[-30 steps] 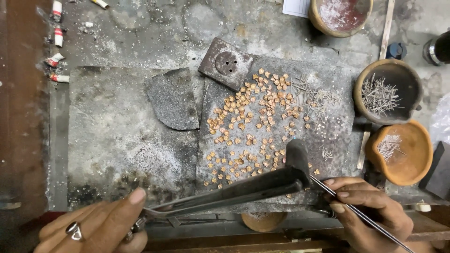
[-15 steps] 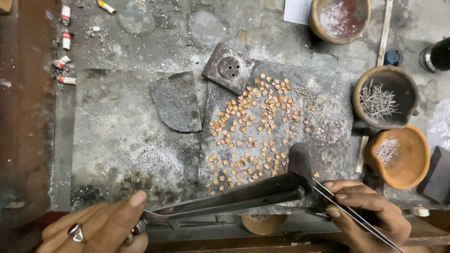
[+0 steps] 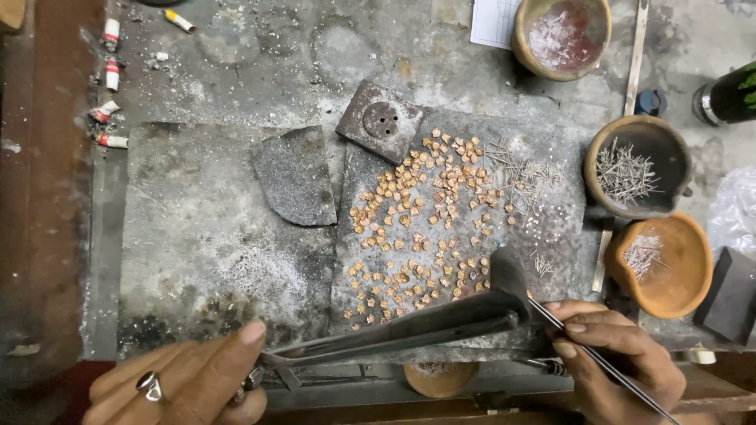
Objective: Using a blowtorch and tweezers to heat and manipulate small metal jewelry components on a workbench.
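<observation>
Head view: the left hand [image 3: 185,378] curls around the handle end of a dark torch tool [image 3: 409,327]; the right hand [image 3: 610,354] pinches thin tweezers [image 3: 598,358]. Just beyond both hands, small copper pieces [image 3: 425,228] lie scattered on a grey slab [image 3: 551,228]. Two clay bowls of pins [image 3: 642,169] sit beyond the right hand on the table [image 3: 236,47].

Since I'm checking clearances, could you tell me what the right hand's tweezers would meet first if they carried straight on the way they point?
Probably the dark torch nozzle: the right hand aims the tweezers up-left, tip beside it. Beyond lie the copper pieces. Depth is unclear.
</observation>
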